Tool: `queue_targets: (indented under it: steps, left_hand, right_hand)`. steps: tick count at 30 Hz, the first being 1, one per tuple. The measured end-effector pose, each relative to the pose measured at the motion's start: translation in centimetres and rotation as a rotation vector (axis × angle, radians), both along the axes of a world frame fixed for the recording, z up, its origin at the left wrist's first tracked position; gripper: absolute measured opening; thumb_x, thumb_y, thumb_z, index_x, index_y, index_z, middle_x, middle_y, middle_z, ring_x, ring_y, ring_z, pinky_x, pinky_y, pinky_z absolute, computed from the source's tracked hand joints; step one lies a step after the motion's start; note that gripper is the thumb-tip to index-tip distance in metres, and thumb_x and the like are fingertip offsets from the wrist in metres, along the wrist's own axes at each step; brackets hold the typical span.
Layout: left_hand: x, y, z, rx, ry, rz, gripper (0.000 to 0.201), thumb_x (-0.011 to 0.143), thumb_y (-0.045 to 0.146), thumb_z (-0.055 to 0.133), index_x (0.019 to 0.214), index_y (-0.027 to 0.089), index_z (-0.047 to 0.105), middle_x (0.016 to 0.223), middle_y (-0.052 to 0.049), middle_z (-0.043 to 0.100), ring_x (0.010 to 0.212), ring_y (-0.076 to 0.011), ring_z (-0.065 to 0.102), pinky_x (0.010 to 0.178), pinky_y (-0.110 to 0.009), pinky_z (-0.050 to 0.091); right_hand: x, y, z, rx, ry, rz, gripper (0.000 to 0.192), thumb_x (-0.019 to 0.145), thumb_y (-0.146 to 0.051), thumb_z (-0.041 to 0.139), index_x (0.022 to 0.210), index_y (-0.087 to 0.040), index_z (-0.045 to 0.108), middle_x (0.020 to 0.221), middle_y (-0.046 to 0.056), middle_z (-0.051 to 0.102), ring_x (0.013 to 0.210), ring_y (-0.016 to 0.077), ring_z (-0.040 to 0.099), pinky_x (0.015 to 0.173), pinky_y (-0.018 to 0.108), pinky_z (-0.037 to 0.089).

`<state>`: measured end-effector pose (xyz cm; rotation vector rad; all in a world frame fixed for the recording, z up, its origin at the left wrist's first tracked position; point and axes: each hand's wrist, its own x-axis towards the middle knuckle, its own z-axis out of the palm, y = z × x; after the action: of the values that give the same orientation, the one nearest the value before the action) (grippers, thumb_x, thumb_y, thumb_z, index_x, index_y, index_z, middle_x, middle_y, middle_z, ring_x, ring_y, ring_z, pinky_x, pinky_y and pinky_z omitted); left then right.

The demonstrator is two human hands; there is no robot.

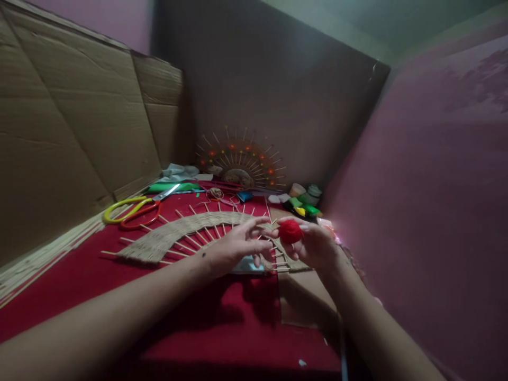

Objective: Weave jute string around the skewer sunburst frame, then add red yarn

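Note:
A small, round, red ball [290, 231], perhaps wound yarn, is held in the fingers of my right hand [315, 244]. Just left of it, my left hand [245, 243] has its fingers apart with nothing seen in them, the fingertips close to the ball. Below and behind both hands lies a fan-shaped weave [174, 235] of tan cord on thin sticks, on red cloth. Its right part is partly covered by my hands. A pale blue object [249, 265] shows under my left hand; what it is I cannot make out.
Scissors [137, 209] with yellow and red handles lie at left beside a green roll [173, 187]. A decorated stick fan [240, 159] leans on the back wall. Small jars [313, 194] and packets stand back right. Cardboard [71, 106] walls the left; a pink wall [428, 201], the right.

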<state>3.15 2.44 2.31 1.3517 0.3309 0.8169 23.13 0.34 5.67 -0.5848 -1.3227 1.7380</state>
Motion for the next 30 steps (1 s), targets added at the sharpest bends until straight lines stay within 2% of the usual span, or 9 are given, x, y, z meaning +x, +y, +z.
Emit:
queue_targets:
  steps: [2,3,5,7,13,17,22,25,30]
  left_hand:
    - [0.0,-0.1,-0.2,-0.053,0.063,-0.125,0.049,0.08,0.031,0.061,0.121,0.014,0.042,0.083,-0.006,0.062,0.061,-0.0133,0.061,0.049,-0.022,0.044]
    - [-0.1,0.0,-0.3,-0.07,0.105,-0.137,0.04,0.08,0.033,0.06,0.114,0.013,0.049,0.07,-0.002,0.059,0.053,-0.0106,0.058,0.046,-0.02,0.041]
    - [-0.4,0.4,-0.3,-0.108,0.152,-0.071,0.025,0.079,0.033,0.062,0.091,0.012,0.057,0.052,0.005,0.048,0.04,-0.0042,0.043,0.039,-0.016,0.031]
    - [-1.0,1.1,-0.2,-0.164,0.14,0.007,0.02,0.077,0.032,0.065,0.077,0.014,0.056,0.046,0.008,0.036,0.036,-0.0015,0.029,0.036,-0.016,0.02]
    - [-2.2,2.1,0.7,-0.221,0.097,0.087,0.022,0.073,0.031,0.068,0.068,0.015,0.054,0.047,0.008,0.029,0.038,-0.0014,0.022,0.038,-0.018,0.016]
    - [-2.9,2.3,1.6,-0.189,0.044,0.124,0.017,0.074,0.028,0.067,0.071,0.015,0.056,0.045,0.009,0.026,0.037,-0.0012,0.022,0.037,-0.016,0.019]
    - [-4.0,2.8,3.0,-0.166,-0.059,0.167,0.007,0.076,0.02,0.06,0.073,0.015,0.057,0.047,0.008,0.02,0.039,-0.0018,0.02,0.037,-0.013,0.024]
    - [-4.6,2.6,4.1,-0.188,-0.071,0.282,0.008,0.079,0.015,0.051,0.071,0.015,0.055,0.047,0.007,0.019,0.038,-0.0029,0.021,0.041,-0.014,0.034]
    - [-5.4,2.5,5.6,-0.303,-0.234,0.628,0.014,0.081,0.008,0.043,0.074,0.013,0.054,0.049,0.007,0.022,0.04,-0.0041,0.021,0.053,-0.02,0.044]
  right_hand:
    - [0.1,0.2,-0.9,-0.008,0.016,0.033,0.034,0.074,-0.028,0.051,0.104,-0.014,0.058,0.085,0.008,0.067,0.054,0.0133,0.059,0.04,0.02,0.042]
    - [0.1,0.3,-1.4,-0.019,0.033,0.038,0.034,0.074,-0.03,0.052,0.104,-0.014,0.058,0.083,0.008,0.067,0.053,0.0129,0.058,0.04,0.02,0.042]
    - [0.3,0.3,-2.2,-0.062,0.076,0.032,0.037,0.075,-0.034,0.052,0.105,-0.013,0.058,0.08,0.007,0.067,0.052,0.0123,0.058,0.041,0.02,0.043]
    - [0.4,0.2,-2.7,-0.121,0.112,0.022,0.038,0.074,-0.036,0.054,0.105,-0.013,0.058,0.079,0.006,0.066,0.056,0.0133,0.059,0.043,0.021,0.045]
    - [1.0,-0.1,-2.7,-0.252,0.196,-0.041,0.029,0.069,-0.029,0.059,0.095,-0.016,0.061,0.086,0.006,0.065,0.072,0.0152,0.06,0.044,0.018,0.045]
    - [1.4,0.2,-2.8,-0.32,0.261,-0.134,0.02,0.067,-0.018,0.058,0.087,-0.013,0.061,0.084,0.008,0.062,0.066,0.0105,0.054,0.039,0.013,0.038]
    - [1.7,0.6,-3.2,-0.391,0.258,-0.175,0.024,0.068,-0.024,0.06,0.089,-0.013,0.062,0.083,0.009,0.063,0.064,0.0111,0.053,0.045,0.016,0.044]
    - [1.6,0.6,-3.3,-0.427,0.265,-0.21,0.024,0.068,-0.025,0.061,0.087,-0.012,0.063,0.086,0.01,0.063,0.064,0.0107,0.052,0.044,0.015,0.041]
    - [1.8,0.8,-3.4,-0.466,0.298,-0.252,0.02,0.068,-0.023,0.061,0.084,-0.013,0.061,0.083,0.008,0.062,0.059,0.0082,0.047,0.039,0.012,0.033]
